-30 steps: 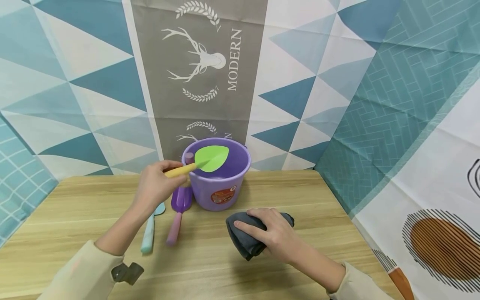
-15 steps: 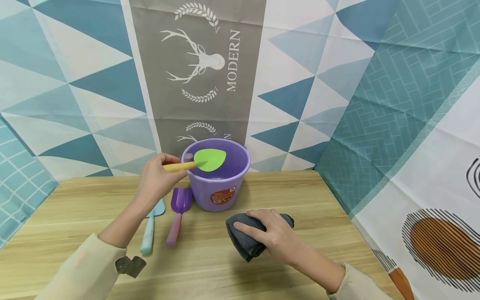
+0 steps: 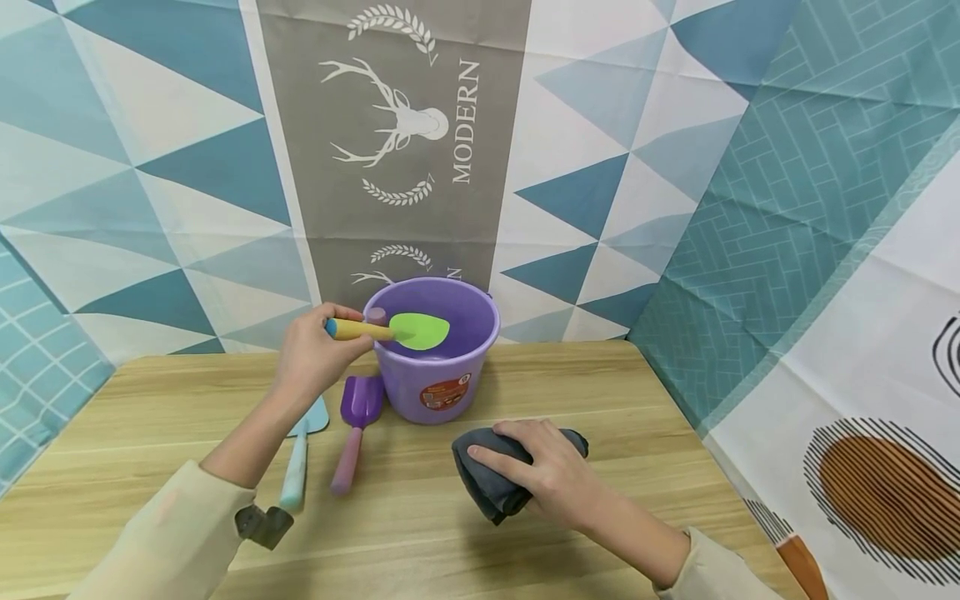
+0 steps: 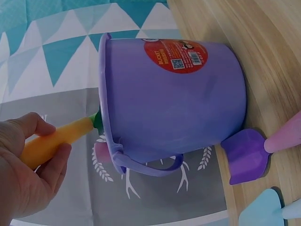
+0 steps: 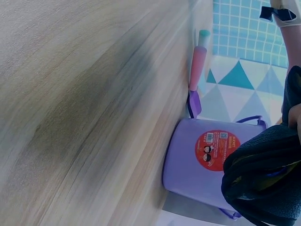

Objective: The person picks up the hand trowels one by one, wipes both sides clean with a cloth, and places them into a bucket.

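My left hand (image 3: 311,354) pinches the yellow handle (image 4: 61,141) of a toy shovel between thumb and fingers. The shovel's green blade (image 3: 422,332) reaches over the rim into the mouth of a purple bucket (image 3: 431,387), which stands upright on the table. In the left wrist view the rim hides most of the blade. My right hand (image 3: 551,467) grips a folded dark grey cloth (image 3: 483,479) in front of the bucket, to its right. In the right wrist view the cloth (image 5: 263,174) covers part of the bucket.
Left of the bucket lie a purple toy shovel (image 3: 362,402) with a pink handle and a light blue one (image 3: 296,475). A pinkish handle end (image 3: 377,316) shows at the bucket's left rim. Patterned cloth (image 3: 570,167) hangs behind the wooden table (image 3: 622,400).
The green blade has tipped and sunk slightly towards the bucket's inside. The blue end of its yellow handle now shows. My right hand and the grey cloth have stayed put.
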